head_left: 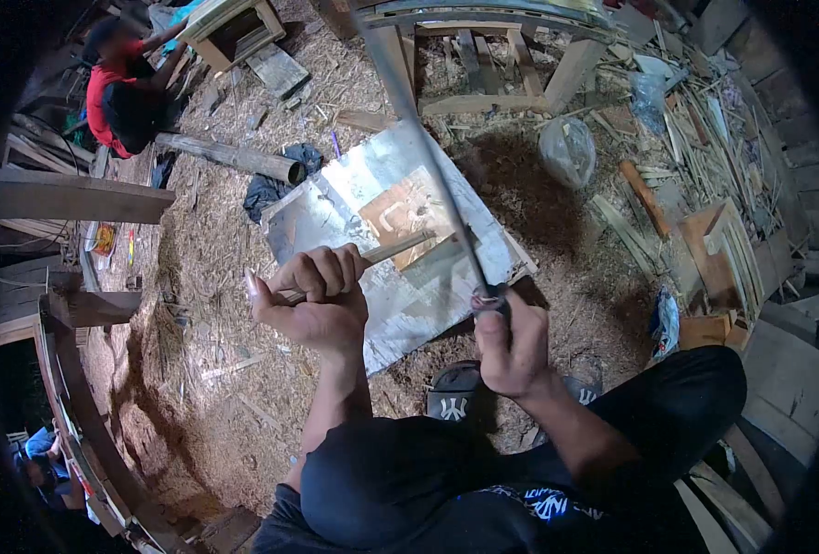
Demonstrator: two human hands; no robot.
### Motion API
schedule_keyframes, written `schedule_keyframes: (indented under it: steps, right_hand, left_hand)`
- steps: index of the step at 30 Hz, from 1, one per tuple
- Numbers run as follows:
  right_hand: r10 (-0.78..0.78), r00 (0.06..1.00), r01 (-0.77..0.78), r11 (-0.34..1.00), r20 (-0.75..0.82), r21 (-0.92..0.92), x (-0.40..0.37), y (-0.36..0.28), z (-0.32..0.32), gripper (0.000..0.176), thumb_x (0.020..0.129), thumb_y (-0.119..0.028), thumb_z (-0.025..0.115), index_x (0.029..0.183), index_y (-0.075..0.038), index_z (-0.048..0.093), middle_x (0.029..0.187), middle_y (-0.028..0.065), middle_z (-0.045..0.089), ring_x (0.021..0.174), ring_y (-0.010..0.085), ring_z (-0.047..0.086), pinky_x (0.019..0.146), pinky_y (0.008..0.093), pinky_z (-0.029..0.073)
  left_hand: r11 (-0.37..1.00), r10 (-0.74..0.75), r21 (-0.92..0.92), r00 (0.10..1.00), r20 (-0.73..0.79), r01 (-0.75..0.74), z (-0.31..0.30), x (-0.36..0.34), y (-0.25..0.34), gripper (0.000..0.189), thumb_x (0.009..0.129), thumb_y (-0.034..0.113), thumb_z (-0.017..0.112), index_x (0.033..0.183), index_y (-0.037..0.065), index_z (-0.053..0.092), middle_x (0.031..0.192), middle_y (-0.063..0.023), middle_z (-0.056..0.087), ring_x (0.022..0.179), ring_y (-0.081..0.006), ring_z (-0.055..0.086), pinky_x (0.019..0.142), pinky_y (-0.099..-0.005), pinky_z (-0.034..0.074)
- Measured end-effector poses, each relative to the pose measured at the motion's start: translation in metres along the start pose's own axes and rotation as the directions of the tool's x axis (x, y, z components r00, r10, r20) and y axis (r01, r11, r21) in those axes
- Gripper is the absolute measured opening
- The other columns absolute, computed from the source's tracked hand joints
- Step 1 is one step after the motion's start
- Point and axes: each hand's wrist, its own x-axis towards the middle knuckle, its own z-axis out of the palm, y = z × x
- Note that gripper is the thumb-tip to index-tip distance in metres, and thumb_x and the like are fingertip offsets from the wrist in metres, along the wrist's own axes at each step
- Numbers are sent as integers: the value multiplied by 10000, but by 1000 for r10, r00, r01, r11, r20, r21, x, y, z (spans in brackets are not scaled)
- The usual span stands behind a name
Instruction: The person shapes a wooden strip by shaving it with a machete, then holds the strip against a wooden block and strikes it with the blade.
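Stick (398,246) and blurred long tool (446,196) are partly hidden by hands (322,300).

A single wide view comes from a camera worn on the person's head, its rounded edges fading to black. It faces forward and steeply down, over the person's knees (372,475) at the bottom. The left hand (322,295) and right hand (513,346) are close to the lens, near the middle. Beyond them lies the littered floor (234,360), with another person (123,97) farther off, upper left.
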Motion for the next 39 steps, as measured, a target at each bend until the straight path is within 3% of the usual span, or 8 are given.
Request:
schedule_keyframes:
  steps: [2,6,16,19,24,27,31,39]
  right_hand:
    - [-222,968,233,968,-117,89,-5,21,8,390,988,-321,536,871,49,577,637,198,613,641,409,662,538,424,482]
    - [238,969,-225,957,57,-182,3,38,19,481,1006,-379,473,831,54,587,717,267,619,776,485,628,621,467,467]
    - [-207,965,211,978,-163,5,-6,25,16,408,986,-369,533,863,19,562,628,194,608,595,398,656,497,422,472]
    - [238,971,-225,945,26,-237,-5,44,24,485,981,-434,529,904,41,590,683,255,626,666,474,637,587,463,495]
    - [162,987,-159,983,21,-88,-5,15,7,482,983,-433,523,911,37,602,692,240,634,668,458,645,581,458,498]
    - [-182,978,189,979,-103,72,-5,-2,1,425,992,-359,513,918,50,604,648,229,607,655,401,672,539,440,486]
    - [189,981,-179,969,44,-169,-4,31,16,470,999,-389,509,896,58,613,686,258,623,720,470,644,579,480,479]
    - [-97,990,104,992,-99,70,-8,-8,-4,386,973,-351,558,875,22,583,622,206,592,606,384,661,509,417,476]
  left_hand:
    - [1000,-12,3,1000,-11,12,3,0,0,662,985,598,192,537,112,233,459,-13,212,426,-158,167,485,-345,201]
    - [999,-15,39,1000,-15,15,12,-3,0,658,992,579,184,535,110,236,459,-14,215,428,-160,163,487,-342,200]
    - [999,-12,48,1000,12,11,11,-2,-3,650,1003,555,170,533,110,236,457,-11,209,429,-157,161,477,-333,200]
    - [998,-33,54,997,-70,36,17,-1,0,650,1002,555,171,533,110,231,459,-7,206,433,-154,154,475,-333,193]
    - [999,1,53,1000,-21,1,11,0,-3,649,999,562,176,533,113,226,460,-6,204,437,-151,142,475,-333,184]
    - [998,-6,64,999,-34,8,8,-2,-2,641,987,579,181,532,130,229,453,-1,189,427,-150,135,477,-335,185]
    - [997,-23,77,999,-22,25,10,-1,-3,630,977,588,187,532,144,226,450,6,166,423,-149,122,482,-334,189]
    - [997,5,79,1000,-24,-3,12,-5,-3,615,985,567,192,542,141,223,461,2,176,438,-149,108,491,-330,196]
